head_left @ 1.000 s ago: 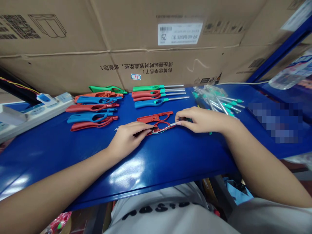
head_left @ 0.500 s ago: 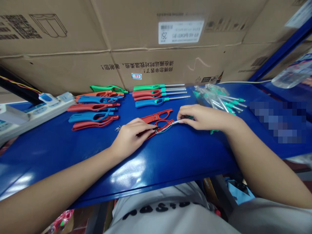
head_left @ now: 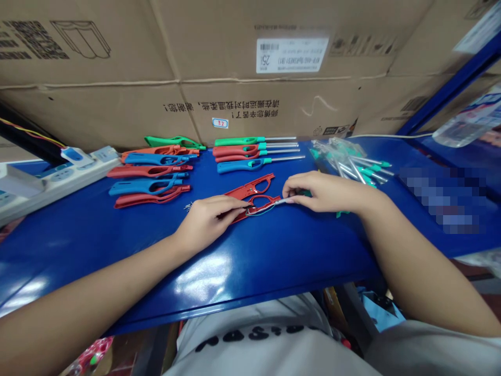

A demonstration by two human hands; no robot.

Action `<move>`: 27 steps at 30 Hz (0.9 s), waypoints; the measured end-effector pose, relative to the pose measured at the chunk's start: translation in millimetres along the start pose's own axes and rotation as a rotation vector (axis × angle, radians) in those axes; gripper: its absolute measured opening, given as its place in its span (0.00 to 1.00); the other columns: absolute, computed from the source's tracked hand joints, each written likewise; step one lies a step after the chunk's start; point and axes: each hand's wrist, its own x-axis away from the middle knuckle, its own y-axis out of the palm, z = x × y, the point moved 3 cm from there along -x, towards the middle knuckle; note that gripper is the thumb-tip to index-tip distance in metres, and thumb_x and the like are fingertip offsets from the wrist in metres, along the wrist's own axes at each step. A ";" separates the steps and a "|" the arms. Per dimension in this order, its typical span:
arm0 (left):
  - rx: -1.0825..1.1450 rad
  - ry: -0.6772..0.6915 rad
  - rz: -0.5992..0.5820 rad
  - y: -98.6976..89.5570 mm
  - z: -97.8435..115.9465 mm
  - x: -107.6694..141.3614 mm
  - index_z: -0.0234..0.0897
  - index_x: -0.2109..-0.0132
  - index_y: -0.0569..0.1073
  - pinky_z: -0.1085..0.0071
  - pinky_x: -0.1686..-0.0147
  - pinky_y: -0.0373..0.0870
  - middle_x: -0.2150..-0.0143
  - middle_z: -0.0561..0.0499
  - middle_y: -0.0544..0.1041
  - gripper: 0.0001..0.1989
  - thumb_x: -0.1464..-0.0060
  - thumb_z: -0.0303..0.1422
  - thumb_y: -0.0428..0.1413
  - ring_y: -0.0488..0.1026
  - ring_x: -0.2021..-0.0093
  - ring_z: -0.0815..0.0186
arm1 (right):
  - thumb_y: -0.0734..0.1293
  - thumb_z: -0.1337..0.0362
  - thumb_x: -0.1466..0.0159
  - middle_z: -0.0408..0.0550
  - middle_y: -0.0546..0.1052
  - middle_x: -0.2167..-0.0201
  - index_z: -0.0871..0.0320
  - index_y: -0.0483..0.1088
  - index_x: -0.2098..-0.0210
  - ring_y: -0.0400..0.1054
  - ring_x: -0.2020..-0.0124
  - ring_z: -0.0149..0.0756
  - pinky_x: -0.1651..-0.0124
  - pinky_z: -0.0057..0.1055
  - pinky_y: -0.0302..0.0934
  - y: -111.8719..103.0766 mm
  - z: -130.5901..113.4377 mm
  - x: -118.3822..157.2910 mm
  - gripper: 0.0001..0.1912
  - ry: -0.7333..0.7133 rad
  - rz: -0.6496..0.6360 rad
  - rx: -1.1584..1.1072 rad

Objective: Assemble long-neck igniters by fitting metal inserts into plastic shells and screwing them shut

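Note:
On the blue table lie two opened red lighter shell halves, the upper half (head_left: 250,187) above the lower half (head_left: 266,199). My left hand (head_left: 209,216) is closed at the lower half, thumb and fingertips pinching a small dark part at its finger loop; the fingers hide most of it. Thin pale wires (head_left: 263,210) curve from there towards a silver metal tube (head_left: 282,201). My right hand (head_left: 323,190) pinches that tube at the shell's right end. A bit of green shows under its fingers.
Left are several handle shells (head_left: 146,187) and a white power strip (head_left: 78,169). Lighters with metal tubes (head_left: 242,165) lie behind my hands. A bag of green-tipped tubes (head_left: 358,164) lies right, small pins (head_left: 188,207) left. A cardboard box (head_left: 219,57) stands behind; a plastic bottle (head_left: 462,125) is far right.
The wires bow out further below the lower shell half. The tube has shifted slightly right and down relative to the shell. Both hands keep their pinch.

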 end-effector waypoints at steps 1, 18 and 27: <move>0.002 -0.005 -0.003 0.0 -0.2 0.1 0.40 0.53 0.82 0.67 0.55 0.80 0.58 0.48 0.85 0.09 0.35 0.34 0.57 0.82 0.59 0.63 | 0.62 0.61 0.31 0.50 0.79 0.58 0.55 0.75 0.58 0.71 0.60 0.40 0.58 0.35 0.61 -0.1 0.2 0.0 0.10 -0.002 0.004 -0.002; 0.008 0.047 -0.026 1.0 2.3 -0.5 0.39 0.52 0.80 0.68 0.55 0.79 0.57 0.49 0.84 0.09 0.34 0.31 0.56 0.82 0.58 0.64 | 0.62 0.60 0.31 0.52 0.79 0.53 0.56 0.76 0.52 0.72 0.54 0.44 0.50 0.40 0.64 3.0 -1.1 -3.7 0.14 0.030 -0.015 0.011; -0.011 0.074 -0.006 0.7 2.5 -1.2 0.37 0.52 0.79 0.66 0.55 0.77 0.58 0.48 0.84 0.08 0.35 0.29 0.56 0.80 0.58 0.63 | 0.63 0.63 0.32 0.49 0.80 0.57 0.56 0.76 0.55 0.72 0.58 0.40 0.55 0.35 0.63 2.4 -5.5 -1.7 0.11 0.011 -0.065 -0.059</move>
